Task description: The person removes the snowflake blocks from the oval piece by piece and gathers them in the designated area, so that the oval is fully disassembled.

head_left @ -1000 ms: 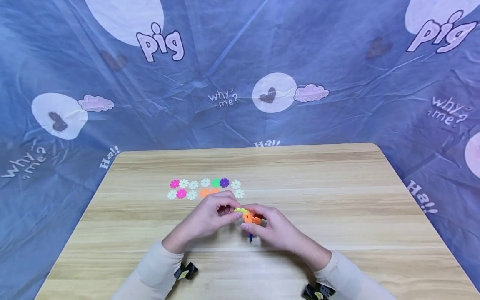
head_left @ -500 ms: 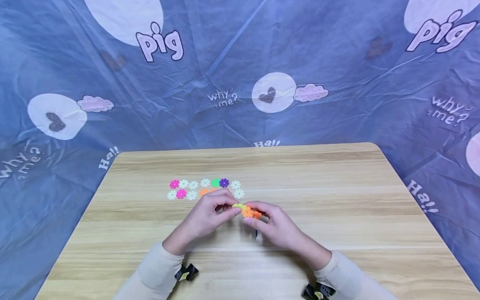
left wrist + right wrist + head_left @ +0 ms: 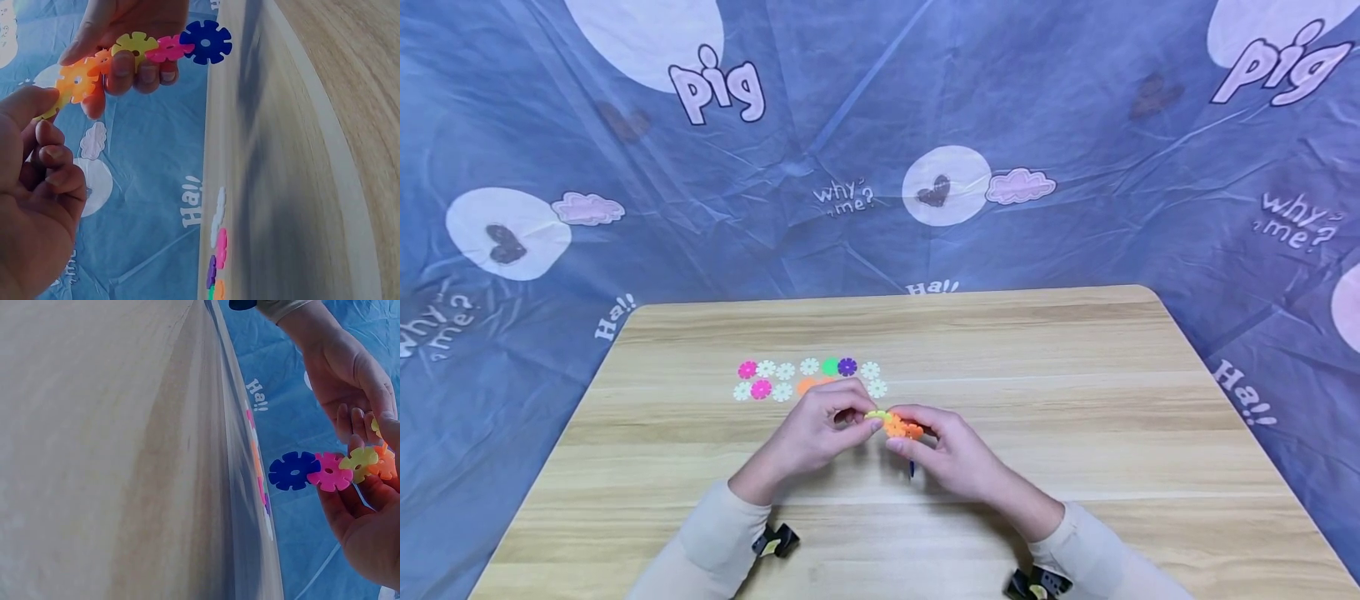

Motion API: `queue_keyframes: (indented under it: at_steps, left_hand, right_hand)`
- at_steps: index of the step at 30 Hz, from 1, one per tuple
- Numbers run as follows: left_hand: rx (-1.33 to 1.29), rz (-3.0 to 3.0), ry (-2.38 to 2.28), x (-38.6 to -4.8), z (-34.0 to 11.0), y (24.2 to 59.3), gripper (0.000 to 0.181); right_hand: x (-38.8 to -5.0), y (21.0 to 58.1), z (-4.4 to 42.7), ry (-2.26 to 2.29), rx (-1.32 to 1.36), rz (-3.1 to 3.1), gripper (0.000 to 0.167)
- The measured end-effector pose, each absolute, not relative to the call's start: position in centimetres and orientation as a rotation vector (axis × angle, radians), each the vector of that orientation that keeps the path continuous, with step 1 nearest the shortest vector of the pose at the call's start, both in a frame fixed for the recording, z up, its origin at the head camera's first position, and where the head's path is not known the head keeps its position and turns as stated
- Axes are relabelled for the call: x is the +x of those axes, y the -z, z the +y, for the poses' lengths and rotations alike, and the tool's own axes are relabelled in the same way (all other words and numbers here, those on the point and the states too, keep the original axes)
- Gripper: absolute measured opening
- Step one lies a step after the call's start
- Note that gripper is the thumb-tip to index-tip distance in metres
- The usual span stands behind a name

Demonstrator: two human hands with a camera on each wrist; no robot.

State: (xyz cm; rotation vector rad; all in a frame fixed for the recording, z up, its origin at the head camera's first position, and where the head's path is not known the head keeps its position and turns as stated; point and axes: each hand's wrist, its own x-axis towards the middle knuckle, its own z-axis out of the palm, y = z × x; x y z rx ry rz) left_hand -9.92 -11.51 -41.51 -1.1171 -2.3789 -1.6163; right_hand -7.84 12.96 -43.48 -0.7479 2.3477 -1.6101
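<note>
Between thumb and fingertips, my left hand (image 3: 823, 423) pinches a yellow notched plastic disc (image 3: 51, 112). Its edge meets an orange disc (image 3: 77, 81) at the end of a chain; whether the two are slotted together I cannot tell. My right hand (image 3: 961, 452) holds that chain by its middle. Along it, in the left wrist view, come another orange disc (image 3: 103, 61), a second yellow disc (image 3: 135, 45), a pink disc (image 3: 167, 49) and a dark blue disc (image 3: 206, 42) at the free end. Both hands are above the table, close together.
Two rows of loose notched discs lie on the wooden table (image 3: 1037, 350) beyond my left hand. Among them are white discs (image 3: 782, 392), pink discs (image 3: 761, 389), a green disc (image 3: 831, 367) and a purple disc (image 3: 847, 367). A patterned blue cloth (image 3: 820, 100) hangs behind.
Both hands have kept their grip. Since a second ago the chain has risen slightly and turned, its dark blue end shifting a little to the right; over the last half second it barely moves.
</note>
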Motion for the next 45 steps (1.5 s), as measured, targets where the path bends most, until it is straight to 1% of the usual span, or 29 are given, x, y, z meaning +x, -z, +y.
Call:
queue_keyframes:
  at_steps: [10, 20, 28, 33, 39, 42, 45]
  left_hand:
    - [-1.233, -2.314, 1.508, -10.7, -11.0, 42.0, 0.013]
    - [-1.248, -2.397, 1.357, -10.7, -10.5, 42.0, 0.008]
    - [-1.24, -2.427, 1.391, -10.8, -10.4, 42.3, 0.008]
    - [-1.212, -2.35, 1.414, -11.1, -10.5, 42.4, 0.009]
    - [-1.135, -2.28, 1.523, -11.8, -11.0, 42.0, 0.011]
    - [-1.027, -2.338, 1.555, -12.1, -11.1, 41.6, 0.01]
    - [-0.895, -2.46, 1.533, -12.6, -11.1, 41.5, 0.003]
  right_hand:
    - [-7.8, 43.6, 13.1, 1.639, -0.727, 2.317, 0.039]
    - [-7.8, 43.5, 13.3, 1.624, -0.698, 2.326, 0.041]
    - [-7.8, 43.5, 13.4, 1.638, -0.71, 2.304, 0.041]
    - [-7.8, 43.4, 13.4, 1.634, -0.701, 2.325, 0.043]
    - [-7.8, 43.4, 13.3, 1.645, -0.7, 2.337, 0.041]
    - [-7.9, 43.5, 13.4, 1.645, -0.699, 2.339, 0.04]
    - [-7.9, 43.5, 13.4, 1.648, -0.696, 2.333, 0.04]
